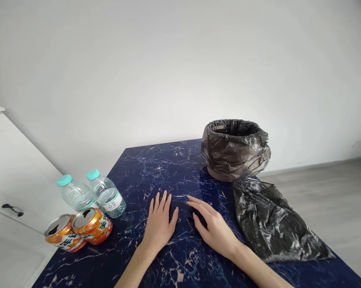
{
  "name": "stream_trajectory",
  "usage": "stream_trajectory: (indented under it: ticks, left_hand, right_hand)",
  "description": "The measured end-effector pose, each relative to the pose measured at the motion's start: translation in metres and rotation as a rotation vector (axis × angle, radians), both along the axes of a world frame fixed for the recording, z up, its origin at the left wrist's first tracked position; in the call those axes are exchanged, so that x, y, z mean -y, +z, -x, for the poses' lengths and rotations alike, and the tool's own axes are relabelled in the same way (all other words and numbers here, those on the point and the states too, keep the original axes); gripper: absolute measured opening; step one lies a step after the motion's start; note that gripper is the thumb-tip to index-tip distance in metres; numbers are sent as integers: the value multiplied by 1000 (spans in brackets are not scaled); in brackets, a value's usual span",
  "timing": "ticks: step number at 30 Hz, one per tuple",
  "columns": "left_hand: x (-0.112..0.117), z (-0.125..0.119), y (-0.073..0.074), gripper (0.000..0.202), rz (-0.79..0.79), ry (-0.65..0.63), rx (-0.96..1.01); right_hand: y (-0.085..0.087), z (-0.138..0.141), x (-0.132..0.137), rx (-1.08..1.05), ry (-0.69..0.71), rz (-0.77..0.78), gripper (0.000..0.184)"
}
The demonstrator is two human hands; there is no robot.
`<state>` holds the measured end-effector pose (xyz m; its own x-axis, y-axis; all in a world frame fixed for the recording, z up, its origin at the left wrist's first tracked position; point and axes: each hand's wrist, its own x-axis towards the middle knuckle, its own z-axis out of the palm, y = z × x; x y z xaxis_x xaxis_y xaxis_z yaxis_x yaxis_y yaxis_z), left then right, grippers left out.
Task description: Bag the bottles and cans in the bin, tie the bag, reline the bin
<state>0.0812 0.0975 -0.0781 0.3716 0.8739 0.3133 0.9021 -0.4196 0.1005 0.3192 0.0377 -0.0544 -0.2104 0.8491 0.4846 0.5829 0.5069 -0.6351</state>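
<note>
My left hand (161,220) lies palm down on the blue marbled table (156,168), fingers stretched out and holding nothing. To its right, my right hand (212,228) also rests on the tabletop, its fingers apart and empty. Left of my left hand stand two orange drink cans, a front can (93,226) and another can (64,234), both with opened tops. Just behind them are two clear plastic bottles with turquoise caps: one bottle (108,196) shows a white label, the other bottle (76,194) is partly hidden by the cans.
A bin (236,150) lined with a black plastic bag stands at the table's back right. Another black plastic bag (273,224) lies flattened along the right edge, near my right forearm. On the left is a white cabinet (15,172); a pale wall rises behind the table.
</note>
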Motion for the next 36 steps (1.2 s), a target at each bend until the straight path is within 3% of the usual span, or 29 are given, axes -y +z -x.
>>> stream_trajectory:
  ticks: [21, 30, 33, 36]
  left_hand:
    - [-2, 6, -2, 65, -37, -18, -20]
    - [-1, 9, 8, 70, -48, -38, -14]
    - [-1, 9, 11, 73, -55, -33, -29]
    - [-2, 9, 10, 76, -97, -29, -46]
  right_hand:
    - [-2, 8, 1, -27, 45, 11, 39]
    - [0, 13, -6, -100, 48, 51, 40]
    - [-5, 23, -12, -160, 108, -1, 40]
    - [-17, 41, -18, -342, 92, -168, 32]
